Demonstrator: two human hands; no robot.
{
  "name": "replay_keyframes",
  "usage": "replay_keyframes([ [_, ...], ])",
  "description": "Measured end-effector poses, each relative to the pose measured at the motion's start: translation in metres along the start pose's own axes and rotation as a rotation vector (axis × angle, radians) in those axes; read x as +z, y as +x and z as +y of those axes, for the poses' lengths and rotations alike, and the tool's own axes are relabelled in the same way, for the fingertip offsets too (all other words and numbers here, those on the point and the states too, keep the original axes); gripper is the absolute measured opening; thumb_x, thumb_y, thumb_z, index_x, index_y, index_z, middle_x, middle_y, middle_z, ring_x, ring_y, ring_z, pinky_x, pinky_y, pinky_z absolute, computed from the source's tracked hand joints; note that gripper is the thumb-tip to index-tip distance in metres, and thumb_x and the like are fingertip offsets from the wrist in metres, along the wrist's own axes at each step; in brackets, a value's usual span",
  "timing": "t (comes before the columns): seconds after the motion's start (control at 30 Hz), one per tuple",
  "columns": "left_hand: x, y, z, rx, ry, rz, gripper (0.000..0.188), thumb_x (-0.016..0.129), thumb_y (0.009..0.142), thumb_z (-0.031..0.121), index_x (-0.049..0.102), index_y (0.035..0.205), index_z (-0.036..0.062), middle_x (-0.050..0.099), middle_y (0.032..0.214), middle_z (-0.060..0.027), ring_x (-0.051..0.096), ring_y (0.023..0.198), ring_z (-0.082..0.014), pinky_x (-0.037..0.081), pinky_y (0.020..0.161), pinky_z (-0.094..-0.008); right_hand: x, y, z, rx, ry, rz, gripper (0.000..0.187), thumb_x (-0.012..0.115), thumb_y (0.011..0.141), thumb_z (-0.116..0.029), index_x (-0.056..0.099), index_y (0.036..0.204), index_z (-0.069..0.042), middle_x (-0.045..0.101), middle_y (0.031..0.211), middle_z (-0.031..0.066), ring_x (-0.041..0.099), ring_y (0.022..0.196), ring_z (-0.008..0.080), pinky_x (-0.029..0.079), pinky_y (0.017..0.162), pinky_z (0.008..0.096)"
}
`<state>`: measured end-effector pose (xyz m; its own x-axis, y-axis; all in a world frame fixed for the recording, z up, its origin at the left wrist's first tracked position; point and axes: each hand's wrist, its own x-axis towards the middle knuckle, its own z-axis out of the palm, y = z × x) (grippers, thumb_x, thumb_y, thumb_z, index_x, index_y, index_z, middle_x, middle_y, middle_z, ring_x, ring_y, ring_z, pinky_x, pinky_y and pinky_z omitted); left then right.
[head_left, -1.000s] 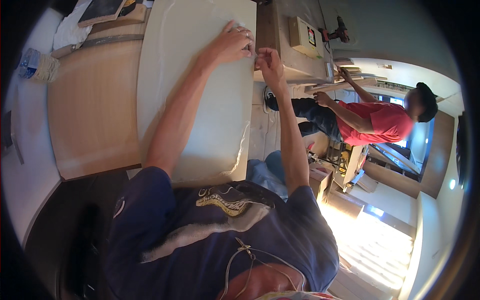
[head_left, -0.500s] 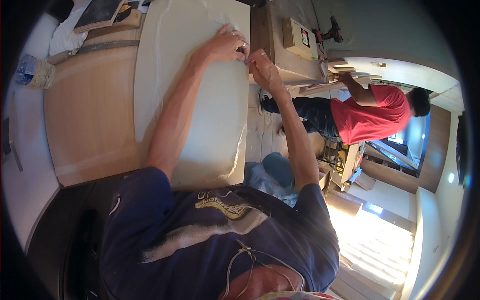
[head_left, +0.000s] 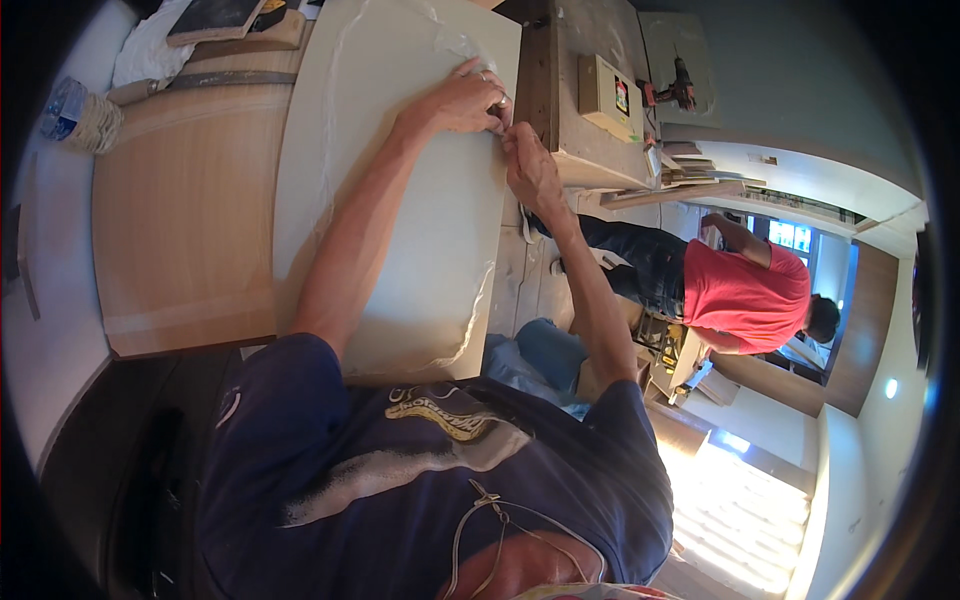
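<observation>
A pale grey-green board (head_left: 410, 270) lies in front of me. Wrinkled, whitish film-like lines (head_left: 478, 315) run along its near right edge and its left side. My left hand (head_left: 468, 102) rests on the board near its far right edge, with fingers curled and the fingertips pinched at that edge. Just beyond the edge, my right hand (head_left: 535, 172) has thumb and fingers pressed together, its tips meeting those of my left. What lies between the fingertips is too small and covered to make out.
Left of the board is a wood-grain panel (head_left: 190, 220), with a plastic bottle (head_left: 68, 112) beside it. A wooden bench (head_left: 590, 150) at right bears a cream box (head_left: 607, 97); a drill (head_left: 678, 88) lies beyond. A person in a red shirt (head_left: 745, 295) stands farther right.
Both hands keep their pinch at the board's edge, with barely any shift. The view has tilted slightly. The person in red has turned and moved lower in the picture.
</observation>
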<state>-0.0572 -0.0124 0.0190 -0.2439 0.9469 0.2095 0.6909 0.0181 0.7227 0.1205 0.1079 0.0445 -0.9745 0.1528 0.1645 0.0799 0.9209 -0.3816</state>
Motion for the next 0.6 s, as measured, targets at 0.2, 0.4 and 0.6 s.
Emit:
replay_keyframes([
  [0.2,-0.003,0.001,-0.006,0.008,-0.034,-0.015,0.005,0.073,0.085,0.019,0.075,0.088,0.0149,0.073,0.107,-0.0004,0.053,0.133,-0.0152,0.012,0.129,-0.0482,-0.008,0.001,-0.003,0.566,0.549,-0.199,0.007,0.053,0.101,-0.006,0.053,0.107,-0.003,0.065,0.098,0.0105,0.070,0.075,0.0261,0.054,0.065,0.0414],
  [0.4,-0.005,0.004,0.001,0.030,0.010,-0.033,0.005,0.074,0.087,0.021,0.073,0.087,0.0156,0.072,0.107,0.0012,0.054,0.131,-0.0145,0.015,0.129,-0.0492,-0.011,-0.026,0.004,0.430,0.607,0.172,0.030,0.068,0.096,-0.012,0.059,0.124,-0.003,0.065,0.100,0.0080,0.068,0.076,0.0187,0.055,0.068,0.0344],
  [0.6,0.002,0.003,-0.011,0.096,-0.052,0.082,0.007,0.070,0.084,0.022,0.075,0.087,0.0172,0.072,0.099,0.0011,0.060,0.116,-0.0169,0.016,0.127,-0.0487,-0.001,-0.017,-0.007,0.191,0.136,0.090,0.019,0.071,0.092,-0.007,0.064,0.108,-0.002,0.062,0.098,0.0136,0.066,0.083,0.0285,0.054,0.073,0.0402],
])
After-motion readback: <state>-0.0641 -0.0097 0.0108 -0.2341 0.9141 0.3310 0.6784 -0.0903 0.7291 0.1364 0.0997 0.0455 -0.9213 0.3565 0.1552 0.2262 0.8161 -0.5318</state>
